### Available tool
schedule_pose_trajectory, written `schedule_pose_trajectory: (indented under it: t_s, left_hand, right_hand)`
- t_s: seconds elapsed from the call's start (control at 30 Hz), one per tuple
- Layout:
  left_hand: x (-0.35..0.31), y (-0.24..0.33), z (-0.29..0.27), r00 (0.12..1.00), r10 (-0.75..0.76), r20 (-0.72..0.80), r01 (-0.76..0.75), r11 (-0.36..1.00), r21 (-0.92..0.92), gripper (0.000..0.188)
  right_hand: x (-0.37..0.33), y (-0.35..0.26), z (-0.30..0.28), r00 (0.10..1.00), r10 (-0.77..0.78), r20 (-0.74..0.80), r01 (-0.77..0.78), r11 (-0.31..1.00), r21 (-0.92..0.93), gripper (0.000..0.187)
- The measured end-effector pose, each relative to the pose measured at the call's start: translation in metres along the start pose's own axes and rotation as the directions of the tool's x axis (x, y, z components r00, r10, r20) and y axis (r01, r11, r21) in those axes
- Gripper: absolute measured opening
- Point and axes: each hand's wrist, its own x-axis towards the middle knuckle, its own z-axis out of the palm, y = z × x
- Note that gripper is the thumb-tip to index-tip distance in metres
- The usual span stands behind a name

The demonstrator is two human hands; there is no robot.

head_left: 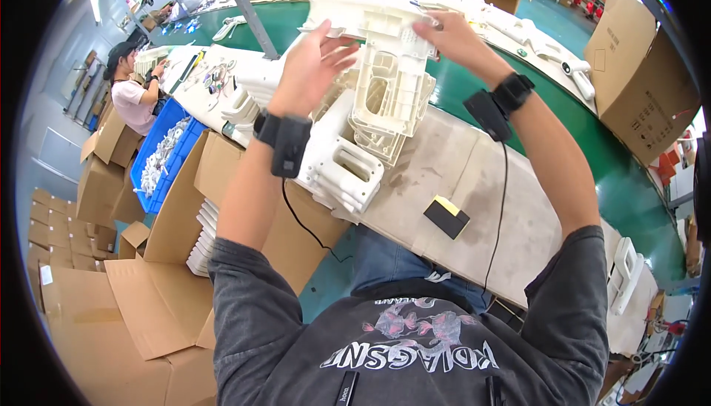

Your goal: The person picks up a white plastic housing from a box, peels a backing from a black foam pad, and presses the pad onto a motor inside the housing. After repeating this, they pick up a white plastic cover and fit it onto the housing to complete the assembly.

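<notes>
In front of me a large cream-white molded plastic housing [385, 80], with ribs and oblong openings, stands over a pile of similar parts at the table's far side. My right hand [458, 42] grips its upper right edge, thumb and fingers bent around the plastic. On the other side, my left hand [311, 69] has its fingers stretched and apart beside the housing's upper left part; whether the fingertips touch it is hard to tell. Below the housing lies a white plastic shell [348, 173] with a handle-like opening. Both wrists wear black strapped devices.
A black-and-yellow block [446, 217] lies on the grey table [481, 176]. A green conveyor belt [563, 117] curves behind it. Cardboard boxes [159, 302] crowd the left, near a blue bin [176, 173] of small white parts. A co-worker [133, 88] sits at the far left.
</notes>
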Motion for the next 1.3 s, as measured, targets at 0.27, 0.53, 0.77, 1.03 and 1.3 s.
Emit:
schedule_pose_trajectory:
  t_s: [0.27,0.53,0.77,1.03,1.3]
  left_hand:
    - [-0.008,-0.068,-0.052,0.998,-0.061,-0.013,0.054,0.733,0.678,0.072]
    - [-0.009,-0.074,-0.025,0.989,-0.115,0.092,0.033,0.783,0.622,0.056]
    - [-0.01,-0.083,-0.023,0.993,-0.117,0.031,0.077,0.812,0.579,0.043]
    - [-0.006,-0.072,-0.022,0.996,-0.031,0.087,-0.019,0.854,0.52,0.038]
    - [-0.011,-0.055,-0.018,0.989,-0.032,0.143,-0.045,0.86,0.508,0.044]
  right_hand:
    - [0.024,0.053,0.045,0.984,0.162,0.074,-0.174,0.964,0.201,0.037]
    - [0.024,0.082,0.048,0.983,-0.144,-0.11,0.111,0.958,-0.263,0.042]
    - [0.025,0.07,0.038,0.989,0.109,0.1,-0.089,0.978,-0.187,0.041]
    - [0.015,0.058,0.034,0.991,0.13,0.013,-0.128,0.986,-0.106,0.043]
    - [-0.018,0.051,0.034,0.983,0.156,-0.096,-0.158,0.987,-0.01,0.042]
